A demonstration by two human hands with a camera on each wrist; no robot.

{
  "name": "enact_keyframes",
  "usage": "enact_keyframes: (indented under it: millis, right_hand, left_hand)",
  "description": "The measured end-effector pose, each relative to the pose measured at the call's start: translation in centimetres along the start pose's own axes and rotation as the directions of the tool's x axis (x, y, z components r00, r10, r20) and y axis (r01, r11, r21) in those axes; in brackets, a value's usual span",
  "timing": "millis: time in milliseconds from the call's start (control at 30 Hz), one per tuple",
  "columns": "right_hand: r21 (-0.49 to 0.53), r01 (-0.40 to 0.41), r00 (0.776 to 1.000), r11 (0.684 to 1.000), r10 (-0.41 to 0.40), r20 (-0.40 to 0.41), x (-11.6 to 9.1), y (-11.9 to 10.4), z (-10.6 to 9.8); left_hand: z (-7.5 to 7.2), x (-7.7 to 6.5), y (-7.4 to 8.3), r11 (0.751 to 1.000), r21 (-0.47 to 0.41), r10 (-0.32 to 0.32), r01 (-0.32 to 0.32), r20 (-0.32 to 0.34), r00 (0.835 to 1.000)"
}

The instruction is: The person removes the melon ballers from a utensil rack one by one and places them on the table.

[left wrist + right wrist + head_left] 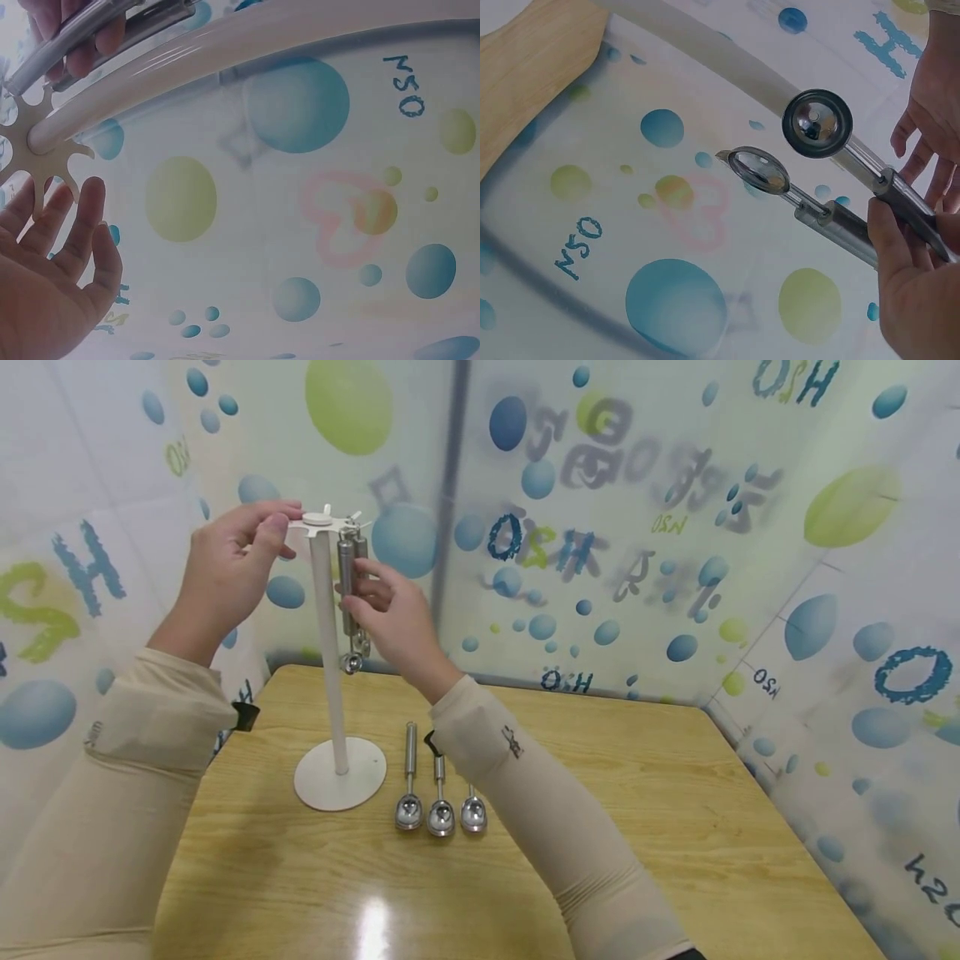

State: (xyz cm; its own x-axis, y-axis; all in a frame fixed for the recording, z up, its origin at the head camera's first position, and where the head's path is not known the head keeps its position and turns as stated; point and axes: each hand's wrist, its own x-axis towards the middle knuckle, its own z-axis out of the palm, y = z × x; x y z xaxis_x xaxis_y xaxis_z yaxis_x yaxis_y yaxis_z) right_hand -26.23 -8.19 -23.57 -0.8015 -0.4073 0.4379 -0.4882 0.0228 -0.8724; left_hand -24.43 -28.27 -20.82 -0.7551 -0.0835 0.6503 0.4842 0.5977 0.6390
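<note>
Steadying the rack (331, 652), seemingly, the left hand (228, 560) is touching its top, fingers spread; the right hand (397, 614) is pinching a scoop (346, 568) beside the pole (327, 618), likely preventing swinging.

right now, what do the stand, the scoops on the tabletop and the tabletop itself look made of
White stand: perhaps painted metal or plastic; its surface looks smooth and even. Scoops: apparently polished stainless steel, given their silvery shine and mirrorlike bowls. Tabletop: wood or imitation laminate, with brown grain and a glossy glare spot.
</note>
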Motion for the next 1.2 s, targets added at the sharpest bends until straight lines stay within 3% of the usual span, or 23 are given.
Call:
enact_keyframes:
  millis: [667, 1200]
  right_hand:
    - [-0.026, 0.051, 0.999, 0.998, -0.051, 0.006, -0.6, -0.4, -0.7]
    - [-0.017, 0.007, 1.000, 1.000, -0.007, 0.006, -1.7, 0.4, -1.7]
  left_hand:
    - [0.1, -0.1, -0.2, 1.000, 0.001, -0.002, 0.002, 0.005, 1.000]
    - [0.0, -0.1, -0.1, 1.000, 0.019, -0.013, 0.013, 0.013, 1.000]
